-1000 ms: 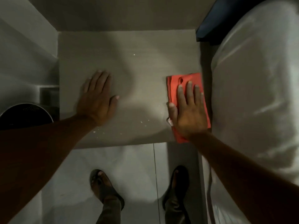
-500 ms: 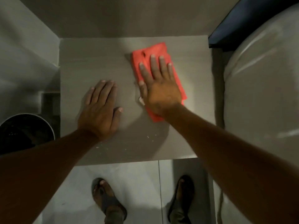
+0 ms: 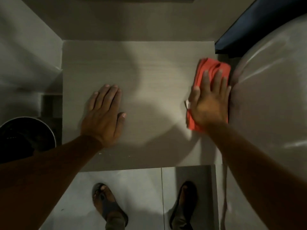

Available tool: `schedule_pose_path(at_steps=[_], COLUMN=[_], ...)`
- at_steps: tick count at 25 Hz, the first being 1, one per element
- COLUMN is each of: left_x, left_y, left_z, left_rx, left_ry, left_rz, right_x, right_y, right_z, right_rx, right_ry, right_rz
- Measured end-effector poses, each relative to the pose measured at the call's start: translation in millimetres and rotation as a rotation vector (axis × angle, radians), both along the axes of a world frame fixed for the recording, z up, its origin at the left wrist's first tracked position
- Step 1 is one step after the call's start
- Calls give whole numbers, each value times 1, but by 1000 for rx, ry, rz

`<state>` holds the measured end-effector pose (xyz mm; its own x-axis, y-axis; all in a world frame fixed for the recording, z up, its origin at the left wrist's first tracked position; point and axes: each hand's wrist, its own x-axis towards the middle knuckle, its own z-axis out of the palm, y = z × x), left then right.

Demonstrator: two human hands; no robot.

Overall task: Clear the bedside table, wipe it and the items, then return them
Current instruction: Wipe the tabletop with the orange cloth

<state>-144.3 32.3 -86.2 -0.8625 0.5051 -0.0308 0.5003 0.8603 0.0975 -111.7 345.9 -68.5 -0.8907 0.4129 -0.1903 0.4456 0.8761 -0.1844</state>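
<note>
Cloth (image 3: 211, 68), red-orange, folded into a pad, lies at the right edge of the table (image 3: 132, 67); right hand (image 3: 209, 103) flat on top of it, fingers (image 3: 219, 80) spread and extended, pressing rather than gripping, nothing pinched or curled; far end of the cloth sticks out beyond the fingertips, near corner shows below the heel of the palm. Left hand (image 3: 103, 113) flat on bare table well to the left of the cloth, fingers straight and together, holding nothing, apparently bracing.

Handling, judged: cloth soft, light, limp; it would bunch or unfold if dragged by one corner, so a flat palm over the middle looks the sound hold; layers could slide on each other on a fast sweep. Table top looks smooth and hard, low friction, cloth should glide easily.

Edges: just right of the right fingers the cloth overhangs or meets the table edge, with the bed (image 3: 269, 105) in pale cover close against it; little to no room further right. Wall beyond the fingertips bounds the far side. Open room lies leftward, across the bare centre toward the left hand, and toward the near edge, where small pale crumbs (image 3: 129, 156) lie, not yet swept. Dark round bin (image 3: 26, 135) on the floor left of the table, below the left forearm.
</note>
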Motion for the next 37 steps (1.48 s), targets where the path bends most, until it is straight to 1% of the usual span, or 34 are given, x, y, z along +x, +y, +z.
schedule_pose_path(at_steps=[2, 5, 7, 9, 10, 13, 15, 17, 18, 20, 22, 24, 26, 28, 30, 32, 34, 37], left_x=[0, 1, 0, 0, -1, -1, -3, -2, -2, -3, -3, -2, -3, -3, -2, -2, -2, -2], left_y=[-1, -3, -2, -1, -2, -3, -2, -4, -4, -6, -4, -2, -3, -4, -3, -2, -3, -3], left_z=[0, 1, 2, 2, 2, 4, 3, 2, 1, 1, 2, 2, 4, 6, 7, 7, 6, 5], left_rx=[2, -6, -5, -7, -19, -24, -15, -16, -18, -16, -6, -4, 3, 11, 13, 12, 12, 1], left_ry=[-10, -21, -22, -19, -18, -42, -50, -60, -57, -54, -66, -73, -70, -65, -77, -79, -72, -65], left_rz=[4, -4, -7, -4, -4, -4, -6, -4, -4, 2, 5, 5, 12, 12, 2, 7, 21, 2], right_x=[-44, -75, -74, -47, -20, 89, 145, 162, 155, 118, 57, -5, -45, -59, -60, -61, -62, -52], right_y=[-5, -40, -69, -99, -116, -158, -149, -108, -85, -49, -30, -39, -76, -124, -144, -119, -71, -24], right_z=[-4, -9, -9, -10, -10, -4, 0, 6, 9, 10, 10, 6, 3, 3, 3, 6, 4, -9], right_rx=[15, 17, 7, -28, -65, -122, -116, -100, -85, -23, 16, -17, -24, -47, -111, -167, -133, -20], right_ry=[-1, 10, 38, 50, 55, 20, -50, -113, -137, -107, -56, -37, -30, -33, 9, 128, 202, 157], right_rz=[24, 266, 359, 398, 411, 442, 421, 302, 214, 42, -36, 29, 186, 306, 323, 233, 131, 131])
